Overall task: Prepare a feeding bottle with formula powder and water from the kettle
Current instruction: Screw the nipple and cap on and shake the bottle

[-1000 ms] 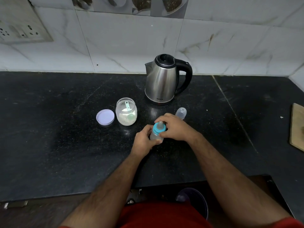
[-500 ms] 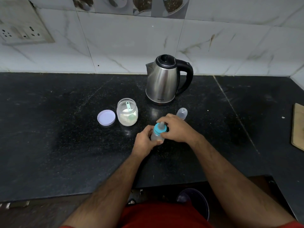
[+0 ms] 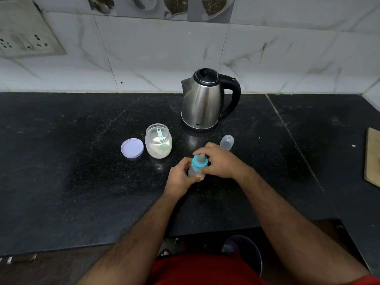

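At frame centre, a feeding bottle (image 3: pixel 195 171) stands on the black surface (image 3: pixel 61 171). The left hand (image 3: pixel 181 177) has its grip around the body; the right hand (image 3: pixel 221 161) clasps the teal collar (image 3: pixel 197 163). A steel kettle (image 3: pixel 202 101) stands behind.

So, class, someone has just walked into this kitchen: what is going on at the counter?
A person stands at a black counter working on a feeding bottle. The left hand grips the bottle's body while the right hand is closed around its blue teat collar. Behind it, a jar of formula powder stands open with a scoop inside, its lid lying to the left. The kettle and the bottle's clear cap sit untouched.
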{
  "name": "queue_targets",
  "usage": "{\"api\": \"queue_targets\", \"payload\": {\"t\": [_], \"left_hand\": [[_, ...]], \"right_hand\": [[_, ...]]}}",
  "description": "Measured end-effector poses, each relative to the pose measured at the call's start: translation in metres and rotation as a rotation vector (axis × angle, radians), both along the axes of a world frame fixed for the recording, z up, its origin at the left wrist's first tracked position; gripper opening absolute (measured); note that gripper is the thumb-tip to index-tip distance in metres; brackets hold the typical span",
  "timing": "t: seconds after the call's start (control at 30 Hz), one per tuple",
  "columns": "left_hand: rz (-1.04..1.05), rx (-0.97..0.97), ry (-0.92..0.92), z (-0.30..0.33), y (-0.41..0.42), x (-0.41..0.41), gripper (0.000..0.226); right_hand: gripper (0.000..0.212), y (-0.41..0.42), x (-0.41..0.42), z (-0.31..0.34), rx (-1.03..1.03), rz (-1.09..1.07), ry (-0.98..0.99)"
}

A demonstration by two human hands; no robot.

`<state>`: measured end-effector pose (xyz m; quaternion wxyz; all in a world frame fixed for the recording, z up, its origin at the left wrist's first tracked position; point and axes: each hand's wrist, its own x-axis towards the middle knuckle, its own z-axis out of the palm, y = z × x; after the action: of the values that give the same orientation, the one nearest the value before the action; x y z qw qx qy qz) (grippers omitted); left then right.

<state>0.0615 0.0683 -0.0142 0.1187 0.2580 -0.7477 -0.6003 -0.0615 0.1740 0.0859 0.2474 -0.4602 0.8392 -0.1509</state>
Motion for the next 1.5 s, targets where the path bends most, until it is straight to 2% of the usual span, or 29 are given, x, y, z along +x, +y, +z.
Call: {"api": "queue_targets", "payload": {"t": [0.1, 0.23, 0.3, 0.37, 0.47, 0.53, 0.63, 0.77, 0.83, 0.93, 1.03, 1.17, 1.27, 1.43, 1.5], "left_hand": [[0.010, -0.006, 0.000, 0.000, 0.001, 0.000, 0.047], [0.008, -0.014, 0.000, -0.002, -0.001, 0.000, 0.046], [0.005, -0.012, -0.004, -0.002, -0.001, -0.001, 0.046], [0.001, -0.009, -0.003, -0.001, -0.002, -0.001, 0.045], [-0.012, -0.010, 0.004, -0.001, -0.003, -0.001, 0.048], [-0.013, -0.014, 0.003, -0.002, -0.003, 0.000, 0.050], [-0.017, -0.018, 0.005, -0.002, -0.002, 0.000, 0.049], [-0.007, -0.046, 0.011, -0.001, -0.002, 0.001, 0.047], [-0.013, -0.061, 0.015, 0.000, -0.001, 0.002, 0.047], [-0.017, -0.055, 0.009, 0.000, -0.003, 0.001, 0.046], [-0.026, -0.071, 0.018, -0.003, -0.004, 0.001, 0.048], [-0.026, -0.076, 0.023, -0.004, -0.003, 0.001, 0.049], [-0.009, -0.086, 0.019, -0.005, 0.000, 0.001, 0.048], [0.037, -0.129, 0.015, -0.005, 0.002, 0.002, 0.039], [0.024, -0.117, 0.018, -0.005, 0.001, 0.002, 0.039]], "right_hand": [[0.039, 0.000, 0.000, -0.004, -0.065, -0.053, 0.092], [0.047, -0.007, 0.017, -0.014, -0.025, -0.150, 0.334], [0.051, -0.008, 0.019, -0.013, 0.004, -0.159, 0.376], [0.054, -0.007, 0.011, -0.008, 0.018, -0.105, 0.305], [0.065, -0.006, -0.005, -0.001, 0.054, 0.044, 0.058], [0.052, -0.004, -0.012, -0.004, 0.004, 0.104, -0.019], [0.037, -0.002, -0.008, -0.012, -0.085, 0.017, -0.015], [0.041, -0.002, 0.022, -0.023, -0.097, -0.225, 0.159], [0.043, -0.002, 0.031, -0.025, -0.090, -0.271, 0.210], [0.049, -0.001, 0.021, -0.019, -0.028, -0.149, 0.272], [0.061, -0.002, 0.002, -0.008, 0.054, 0.019, 0.159], [0.042, -0.001, -0.004, -0.009, -0.015, 0.057, 0.050], [0.040, 0.002, 0.009, -0.017, -0.090, -0.046, 0.078], [0.039, -0.003, 0.046, -0.032, -0.173, -0.358, 0.132], [0.040, -0.003, 0.044, -0.032, -0.176, -0.365, 0.125]]}}
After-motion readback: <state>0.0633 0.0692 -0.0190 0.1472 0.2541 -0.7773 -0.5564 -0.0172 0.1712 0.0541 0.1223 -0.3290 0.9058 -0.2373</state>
